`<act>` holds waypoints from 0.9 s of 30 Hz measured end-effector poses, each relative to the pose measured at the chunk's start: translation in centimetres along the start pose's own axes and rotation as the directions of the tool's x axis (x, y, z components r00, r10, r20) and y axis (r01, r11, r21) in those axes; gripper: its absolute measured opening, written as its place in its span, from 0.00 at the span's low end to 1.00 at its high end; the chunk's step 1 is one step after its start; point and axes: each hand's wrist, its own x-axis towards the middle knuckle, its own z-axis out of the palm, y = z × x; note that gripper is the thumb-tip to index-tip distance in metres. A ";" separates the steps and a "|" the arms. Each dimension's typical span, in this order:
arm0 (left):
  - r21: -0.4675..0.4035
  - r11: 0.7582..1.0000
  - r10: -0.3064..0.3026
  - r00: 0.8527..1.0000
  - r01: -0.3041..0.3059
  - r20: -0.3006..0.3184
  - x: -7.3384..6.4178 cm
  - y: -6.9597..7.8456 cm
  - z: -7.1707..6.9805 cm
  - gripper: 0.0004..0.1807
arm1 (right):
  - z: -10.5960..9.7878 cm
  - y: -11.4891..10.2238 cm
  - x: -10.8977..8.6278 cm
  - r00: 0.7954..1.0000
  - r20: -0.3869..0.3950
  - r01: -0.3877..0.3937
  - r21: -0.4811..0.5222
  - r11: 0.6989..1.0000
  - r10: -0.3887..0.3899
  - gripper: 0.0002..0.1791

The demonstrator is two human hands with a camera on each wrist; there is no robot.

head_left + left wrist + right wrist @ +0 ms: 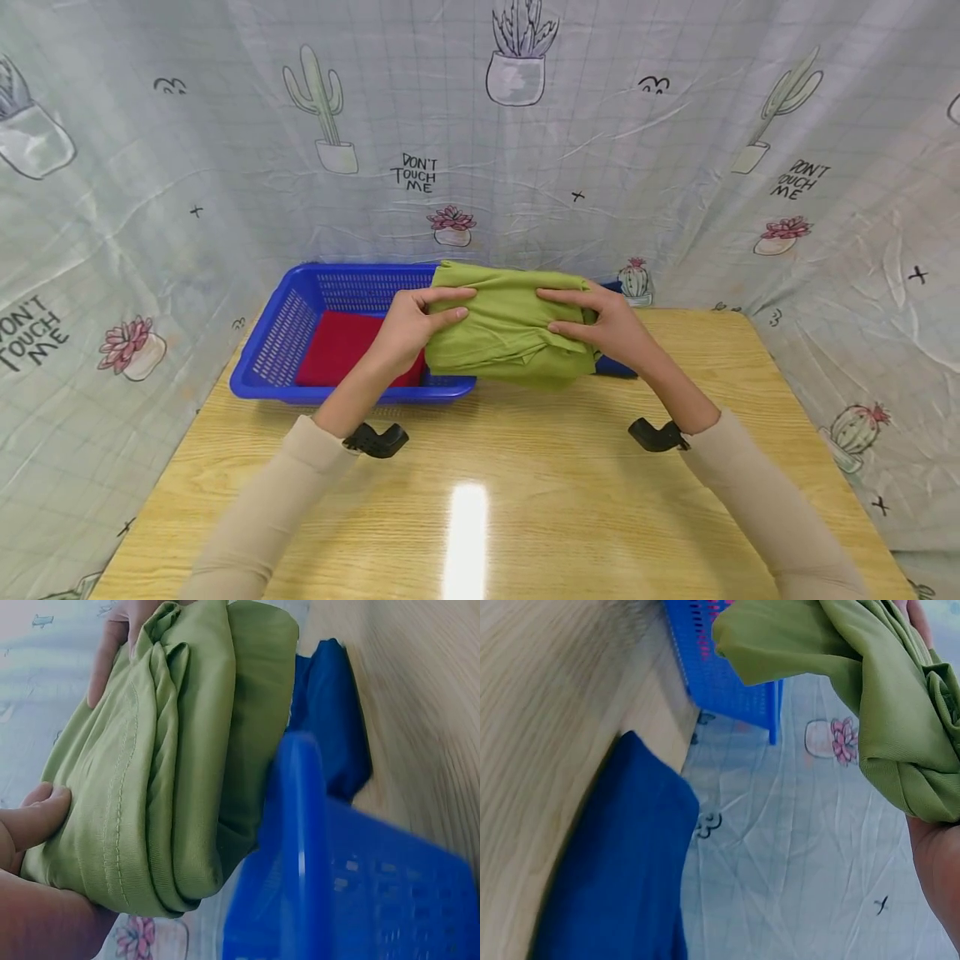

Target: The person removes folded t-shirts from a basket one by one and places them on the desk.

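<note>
Both hands hold a folded green cloth garment point(510, 325) in the air, over the right end of a blue plastic basket point(277, 337). My left hand point(408, 325) grips its left end, thumb and fingers on the upper face. At the other end my right hand point(607, 321) holds it the same way. Stacked folds and a stitched seam of the garment point(187, 772) show in the left wrist view. A folded red cloth point(337, 346) lies inside the basket. Behind the green garment, a dark blue folded cloth point(622, 862) lies on the table, mostly hidden in the head view.
The wooden table point(555, 475) extends toward me and to the right. A pale curtain point(510, 167) printed with cacti hangs around its back and sides. The basket's raised rim point(304, 825) stands close beneath the green garment.
</note>
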 end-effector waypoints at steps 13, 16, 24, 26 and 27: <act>-0.082 0.995 0.066 0.997 -0.062 0.046 -0.7 -2.3 6.4 0.16 | -1.6 2.8 -4.8 0.987 -0.111 -0.113 0.035 0.993 0.116 0.25; -0.052 0.995 0.091 0.994 -0.088 0.059 -0.6 -2.6 8.1 0.16 | -2.2 3.2 -6.4 0.967 -0.142 -0.198 0.090 0.976 0.209 0.26; 0.008 0.995 0.096 0.989 -0.097 0.110 0.1 -3.6 11.9 0.19 | -4.7 4.2 -9.5 0.916 -0.224 -0.314 0.119 0.942 0.333 0.27; 0.004 0.996 0.092 0.988 -0.093 0.121 0.3 -4.2 12.9 0.21 | -5.3 4.5 -10.3 0.906 -0.235 -0.335 0.109 0.936 0.352 0.26; 0.002 0.996 0.087 0.988 -0.088 0.131 0.2 -4.6 13.4 0.22 | -5.7 4.6 -10.7 0.901 -0.238 -0.347 0.103 0.932 0.362 0.26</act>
